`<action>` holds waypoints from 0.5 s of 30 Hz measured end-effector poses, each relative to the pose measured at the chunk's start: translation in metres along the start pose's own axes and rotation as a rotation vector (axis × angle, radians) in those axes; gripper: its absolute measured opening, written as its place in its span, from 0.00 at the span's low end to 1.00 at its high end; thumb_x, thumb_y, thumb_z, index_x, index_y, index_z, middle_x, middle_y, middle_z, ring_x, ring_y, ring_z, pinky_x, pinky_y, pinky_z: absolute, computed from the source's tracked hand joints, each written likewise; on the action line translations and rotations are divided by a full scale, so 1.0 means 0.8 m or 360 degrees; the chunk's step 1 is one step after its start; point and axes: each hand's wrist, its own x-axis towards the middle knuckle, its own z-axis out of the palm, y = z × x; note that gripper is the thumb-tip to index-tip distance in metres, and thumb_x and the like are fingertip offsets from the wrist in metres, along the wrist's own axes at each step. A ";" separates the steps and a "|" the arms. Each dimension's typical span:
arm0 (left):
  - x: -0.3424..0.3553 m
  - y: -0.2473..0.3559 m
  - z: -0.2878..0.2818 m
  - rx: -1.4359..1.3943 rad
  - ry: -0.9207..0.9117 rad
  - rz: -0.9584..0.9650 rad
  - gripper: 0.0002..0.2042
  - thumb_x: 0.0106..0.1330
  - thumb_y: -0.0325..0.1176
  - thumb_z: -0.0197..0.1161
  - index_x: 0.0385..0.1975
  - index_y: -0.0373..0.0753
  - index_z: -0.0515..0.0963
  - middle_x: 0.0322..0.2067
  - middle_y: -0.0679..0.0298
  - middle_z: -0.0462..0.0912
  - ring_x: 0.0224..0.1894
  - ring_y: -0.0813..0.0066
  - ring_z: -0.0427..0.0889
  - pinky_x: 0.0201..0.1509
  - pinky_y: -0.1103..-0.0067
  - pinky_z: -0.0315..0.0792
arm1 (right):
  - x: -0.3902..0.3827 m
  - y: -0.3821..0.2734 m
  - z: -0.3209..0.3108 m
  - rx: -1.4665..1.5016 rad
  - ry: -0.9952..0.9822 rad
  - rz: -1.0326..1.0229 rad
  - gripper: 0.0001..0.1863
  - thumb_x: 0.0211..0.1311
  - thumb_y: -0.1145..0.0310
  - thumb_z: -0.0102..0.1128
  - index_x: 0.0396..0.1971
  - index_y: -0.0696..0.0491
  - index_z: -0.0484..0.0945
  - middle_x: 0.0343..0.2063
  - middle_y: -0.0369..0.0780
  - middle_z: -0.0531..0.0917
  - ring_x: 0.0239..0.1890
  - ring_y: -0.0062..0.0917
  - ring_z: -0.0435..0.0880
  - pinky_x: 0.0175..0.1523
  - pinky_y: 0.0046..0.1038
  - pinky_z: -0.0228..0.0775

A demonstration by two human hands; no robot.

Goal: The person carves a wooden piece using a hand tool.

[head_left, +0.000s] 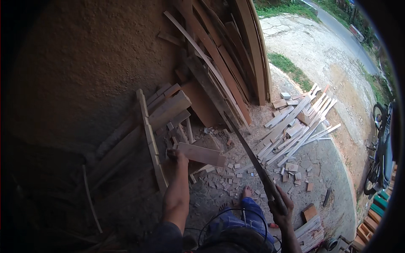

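My left hand (177, 157) is closed at the near-left end of a short, flat wooden board (202, 154), which points to the right over the scraps on the ground. My right hand (282, 207), lower right, is wrapped round the thick end of a long dark strip (255, 162). The strip narrows as it runs up and left toward the leaning planks; its material is too dark to make out. Just left of my left hand stands an upright pale wooden rail (149, 137), and thick timber pieces (171, 110) lie behind it.
Tall planks (228, 55) lean against the rough wall (97, 55). Pale wooden strips (301, 124) lie piled at the right, and small offcuts (232, 179) litter the floor around my bare feet. A motorcycle (382, 147) stands at the far right. A cable (211, 221) loops near my legs.
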 end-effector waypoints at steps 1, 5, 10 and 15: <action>0.024 -0.025 -0.034 -0.0085 0.0072 0.0057 0.24 0.75 0.47 0.46 0.62 0.37 0.65 0.62 0.52 0.69 0.57 0.58 0.76 0.61 0.60 0.71 | 0.000 0.003 0.009 0.0042 -0.0019 -0.0056 0.32 0.55 0.73 0.67 0.62 0.60 0.70 0.43 0.49 0.86 0.46 0.29 0.86 0.51 0.28 0.74; -0.056 -0.057 -0.054 0.0454 0.0170 -0.0045 0.26 0.72 0.47 0.51 0.66 0.40 0.63 0.64 0.50 0.65 0.63 0.53 0.69 0.64 0.56 0.65 | -0.006 0.018 0.023 -0.0041 0.0073 -0.0159 0.32 0.54 0.75 0.65 0.62 0.58 0.71 0.42 0.45 0.86 0.36 0.21 0.84 0.43 0.25 0.76; -0.189 0.067 -0.086 0.1132 -0.0228 0.1423 0.30 0.68 0.48 0.58 0.68 0.44 0.63 0.65 0.46 0.63 0.67 0.47 0.62 0.67 0.53 0.58 | -0.009 0.008 0.034 -0.0097 0.0025 -0.0169 0.31 0.55 0.74 0.66 0.62 0.58 0.72 0.42 0.45 0.86 0.39 0.22 0.85 0.46 0.26 0.76; -0.255 0.095 -0.057 0.1403 -0.1467 0.2298 0.38 0.57 0.53 0.68 0.68 0.50 0.62 0.65 0.55 0.64 0.69 0.52 0.58 0.68 0.49 0.52 | -0.008 0.001 0.045 -0.0069 -0.0011 -0.0144 0.31 0.55 0.73 0.66 0.61 0.59 0.72 0.42 0.48 0.86 0.41 0.25 0.86 0.47 0.26 0.76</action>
